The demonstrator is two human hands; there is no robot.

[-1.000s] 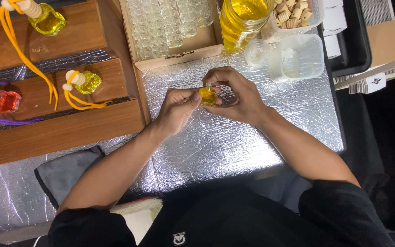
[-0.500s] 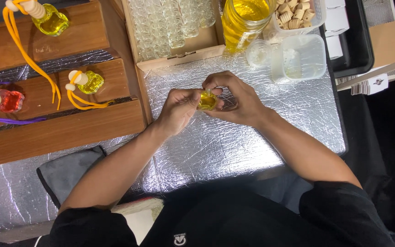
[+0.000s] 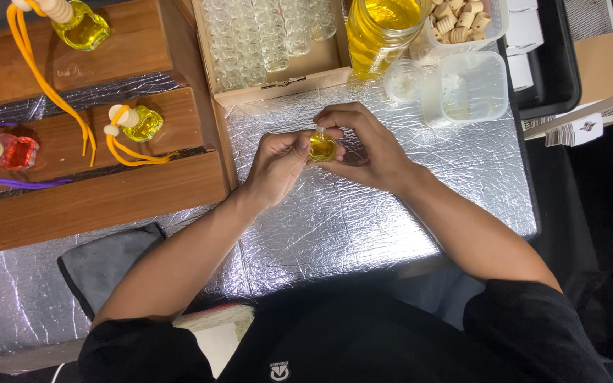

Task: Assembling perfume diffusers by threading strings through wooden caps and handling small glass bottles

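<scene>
A small glass bottle (image 3: 321,147) filled with yellow liquid is held between both hands above the silver foil table cover (image 3: 363,220). My left hand (image 3: 275,164) grips the bottle from the left side. My right hand (image 3: 363,142) curls over it from the right, with fingertips at the bottle's neck. The bottle's top is partly hidden by the fingers.
A cardboard box of several empty glass bottles (image 3: 271,39) stands behind the hands. Right of it are a jar of yellow liquid (image 3: 377,32), a tub of wooden caps (image 3: 466,21) and a clear plastic tub (image 3: 466,89). Wooden steps (image 3: 94,191) at left carry finished corded bottles (image 3: 133,124).
The hands and bottle stay in nearly the same place; the fingers of the right hand have shifted slightly around the bottle's top.
</scene>
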